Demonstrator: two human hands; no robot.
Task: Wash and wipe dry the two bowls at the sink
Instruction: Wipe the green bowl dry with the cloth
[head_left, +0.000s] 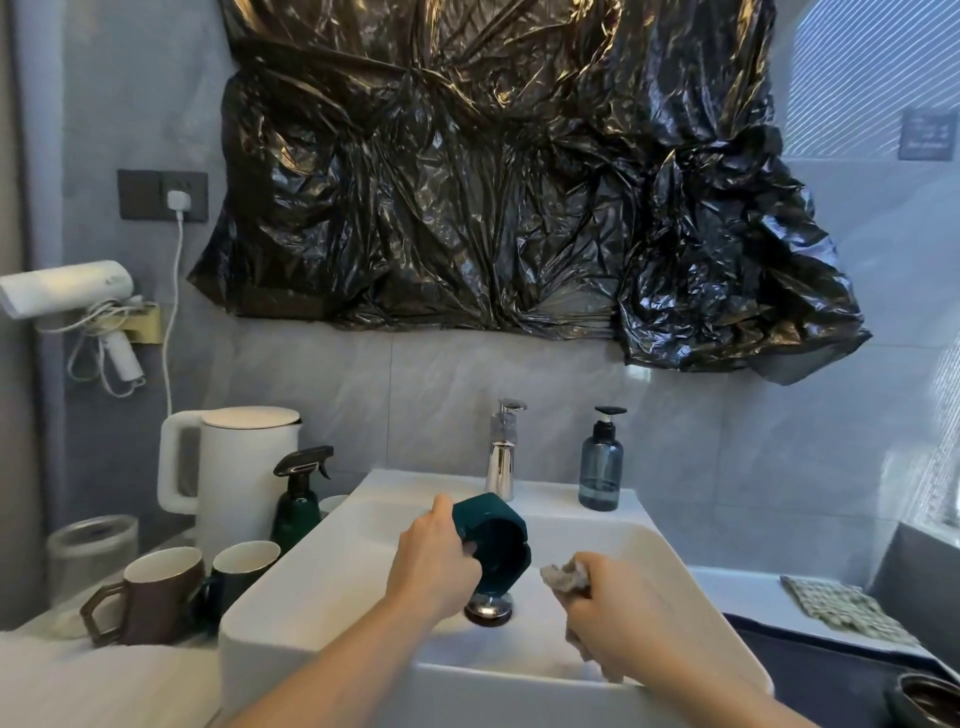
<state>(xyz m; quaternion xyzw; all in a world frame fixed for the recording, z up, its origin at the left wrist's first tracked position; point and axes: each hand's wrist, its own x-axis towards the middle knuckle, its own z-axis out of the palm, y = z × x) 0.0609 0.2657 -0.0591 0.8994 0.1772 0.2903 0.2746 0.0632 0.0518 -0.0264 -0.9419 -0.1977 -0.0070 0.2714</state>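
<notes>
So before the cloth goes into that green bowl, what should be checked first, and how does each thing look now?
1. Left hand grips the green bowl firmly: ok, fingers wrap its rim.
2. Bowl held over the sink: ok.
3. Bowl's opening tilted toward the cloth: ok.
4. Right hand holds the cloth: ok, bunched in the fist.
5. Faucet off: ok, no stream visible.
6. Bowl rinsed clean inside: cannot tell, too dark.

No lettering reads clearly anywhere. The small dark sign (929, 134) on the wall, far up and right of the fingers, carries pale marks (too blurred to make out).
</notes>
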